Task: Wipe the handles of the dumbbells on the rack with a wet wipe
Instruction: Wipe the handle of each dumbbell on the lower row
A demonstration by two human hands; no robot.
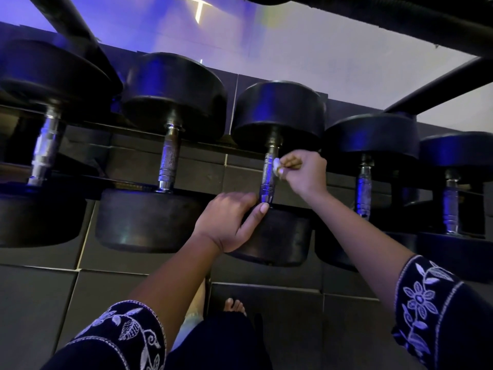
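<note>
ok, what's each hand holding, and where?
Right hand pinches the wadded wet wipe against the dumbbell handle. Left hand grips the near head at its rim.

Dark grey square tiles [40, 303] cover the floor, laid edge to edge with thin pale seams between them. Past their far edge lies a smooth pale surface [346, 49]; wall or bare floor, I cannot tell which. Its left part is washed in blue-violet light [133, 22], and a bright thin streak [198, 12] shines near the top. Thick black tubes of the rack [400, 20] cross overhead, and one slanting bar [440, 81] runs down on the right.
</note>
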